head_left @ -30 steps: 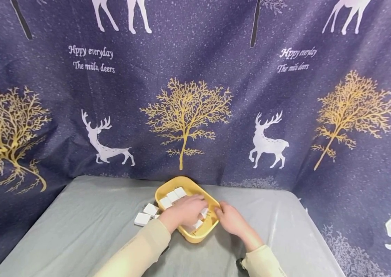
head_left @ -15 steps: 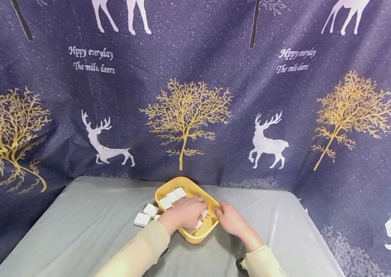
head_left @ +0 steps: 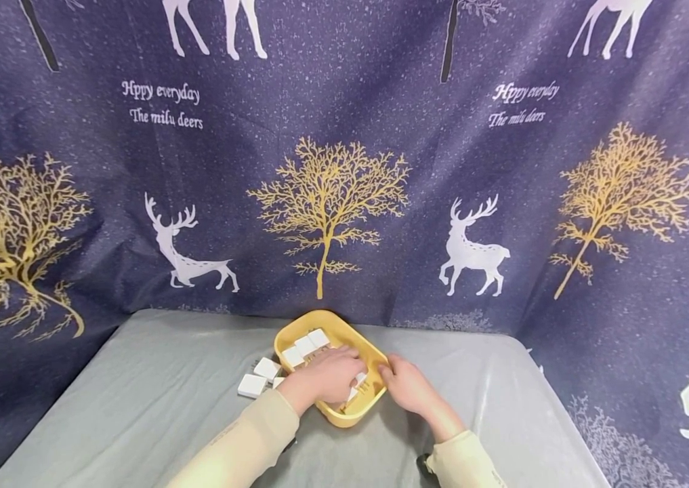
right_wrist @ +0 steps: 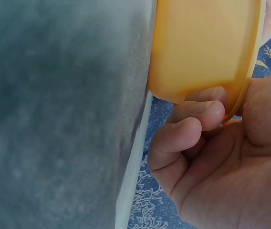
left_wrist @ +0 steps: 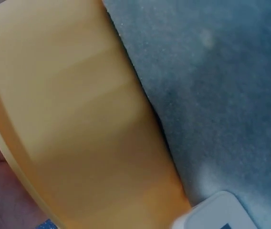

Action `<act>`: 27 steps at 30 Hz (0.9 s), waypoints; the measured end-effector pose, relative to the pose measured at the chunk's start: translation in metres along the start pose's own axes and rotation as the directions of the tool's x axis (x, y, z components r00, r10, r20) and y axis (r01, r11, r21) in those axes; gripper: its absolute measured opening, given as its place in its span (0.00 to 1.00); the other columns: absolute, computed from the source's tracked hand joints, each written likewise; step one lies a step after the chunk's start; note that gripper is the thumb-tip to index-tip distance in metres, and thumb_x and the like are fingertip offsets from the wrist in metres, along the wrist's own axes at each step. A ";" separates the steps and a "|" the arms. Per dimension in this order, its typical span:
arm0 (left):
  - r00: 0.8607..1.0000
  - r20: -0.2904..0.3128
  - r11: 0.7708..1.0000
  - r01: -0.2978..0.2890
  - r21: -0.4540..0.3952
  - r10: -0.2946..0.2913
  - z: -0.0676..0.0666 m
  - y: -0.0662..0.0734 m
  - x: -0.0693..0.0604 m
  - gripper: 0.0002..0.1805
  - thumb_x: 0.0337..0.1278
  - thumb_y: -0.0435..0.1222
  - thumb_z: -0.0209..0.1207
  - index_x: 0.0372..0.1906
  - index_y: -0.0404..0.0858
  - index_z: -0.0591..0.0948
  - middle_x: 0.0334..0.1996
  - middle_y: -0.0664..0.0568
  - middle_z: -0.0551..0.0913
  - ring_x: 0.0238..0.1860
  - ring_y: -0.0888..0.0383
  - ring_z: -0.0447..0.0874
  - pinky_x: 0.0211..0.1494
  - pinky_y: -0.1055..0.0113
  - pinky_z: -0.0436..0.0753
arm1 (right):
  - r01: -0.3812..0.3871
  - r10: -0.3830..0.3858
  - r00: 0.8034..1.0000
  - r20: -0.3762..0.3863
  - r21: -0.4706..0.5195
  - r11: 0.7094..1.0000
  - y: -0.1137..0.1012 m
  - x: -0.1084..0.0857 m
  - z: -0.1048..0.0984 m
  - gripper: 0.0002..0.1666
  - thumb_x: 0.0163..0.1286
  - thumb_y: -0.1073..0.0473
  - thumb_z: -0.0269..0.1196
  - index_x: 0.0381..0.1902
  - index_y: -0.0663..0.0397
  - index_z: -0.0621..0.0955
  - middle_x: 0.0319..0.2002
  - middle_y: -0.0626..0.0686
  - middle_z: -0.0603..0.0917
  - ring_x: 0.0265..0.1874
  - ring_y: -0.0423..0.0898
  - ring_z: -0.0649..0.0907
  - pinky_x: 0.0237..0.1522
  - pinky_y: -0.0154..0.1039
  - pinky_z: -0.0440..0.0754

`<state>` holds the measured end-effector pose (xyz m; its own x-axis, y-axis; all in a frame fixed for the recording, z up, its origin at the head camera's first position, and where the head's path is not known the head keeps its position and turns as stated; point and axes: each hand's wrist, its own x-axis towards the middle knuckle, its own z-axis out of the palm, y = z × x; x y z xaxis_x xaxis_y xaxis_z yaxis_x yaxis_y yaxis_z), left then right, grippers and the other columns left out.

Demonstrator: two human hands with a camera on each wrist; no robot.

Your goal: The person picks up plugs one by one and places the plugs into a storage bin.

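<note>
A yellow plastic bin (head_left: pixel 344 420) lies slantwise on the grey-covered table, with several white plug adapters (head_left: pixel 304 347) with metal prongs in it. My left hand (head_left: pixel 333 374) reaches over its near left rim. Its fingers bend down inside, and a white plug adapter (head_left: pixel 361 377) shows between finger and thumb; the fingertips are mostly hidden. My right hand (head_left: pixel 410 386) grips the bin's right rim. In the right wrist view, the right hand's fingers (right_wrist: pixel 181 136) curl against the outer wall. The left wrist view shows the bin's outer wall (left_wrist: pixel 88 114).
More white adapters (head_left: pixel 252 385) lie on the table just left of the bin, one of them touching or close to its wall (left_wrist: pixel 219 214). A dark blue curtain (head_left: pixel 344 102) with deer and trees hangs behind the grey table (head_left: pixel 185 379).
Inside the bin my left hand shifts very slightly, and the near adapter beneath it is a little more covered. The right hand keeps its hold on the rim.
</note>
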<state>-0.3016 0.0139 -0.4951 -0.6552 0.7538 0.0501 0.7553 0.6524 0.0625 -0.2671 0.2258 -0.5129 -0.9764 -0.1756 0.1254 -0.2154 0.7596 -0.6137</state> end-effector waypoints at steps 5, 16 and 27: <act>1.000 0.003 1.000 -0.001 -0.008 0.001 -0.002 0.002 -0.002 0.08 0.66 0.34 0.66 0.46 0.48 0.86 0.50 0.58 0.84 0.54 0.56 0.82 0.59 0.60 0.82 | 0.002 -0.002 1.000 -0.004 -0.005 1.000 -0.002 -0.001 -0.002 0.07 0.85 0.60 0.59 0.43 0.55 0.81 0.26 0.47 0.75 0.26 0.45 0.76 0.34 0.48 0.79; 1.000 -0.001 1.000 0.026 -0.005 -0.026 -0.003 0.002 -0.003 0.13 0.72 0.36 0.64 0.57 0.43 0.86 0.51 0.55 0.86 0.58 0.53 0.85 0.64 0.58 0.83 | 0.014 -0.014 1.000 -0.011 -0.006 1.000 -0.004 -0.001 -0.003 0.07 0.84 0.61 0.59 0.42 0.55 0.81 0.26 0.47 0.75 0.27 0.45 0.76 0.34 0.48 0.79; 0.997 -0.045 0.996 0.052 -0.075 -0.055 -0.009 -0.010 -0.014 0.14 0.76 0.38 0.66 0.60 0.43 0.87 0.58 0.54 0.86 0.64 0.53 0.84 0.69 0.55 0.82 | 0.005 -0.005 1.000 -0.003 0.003 1.000 -0.004 -0.002 -0.004 0.07 0.85 0.60 0.59 0.42 0.55 0.80 0.26 0.47 0.75 0.26 0.44 0.76 0.33 0.47 0.78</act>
<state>-0.2999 -0.0035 -0.4870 -0.6961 0.7122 0.0909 0.7170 0.6830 0.1393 -0.2647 0.2255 -0.5078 -0.9755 -0.1773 0.1306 -0.2200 0.7568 -0.6155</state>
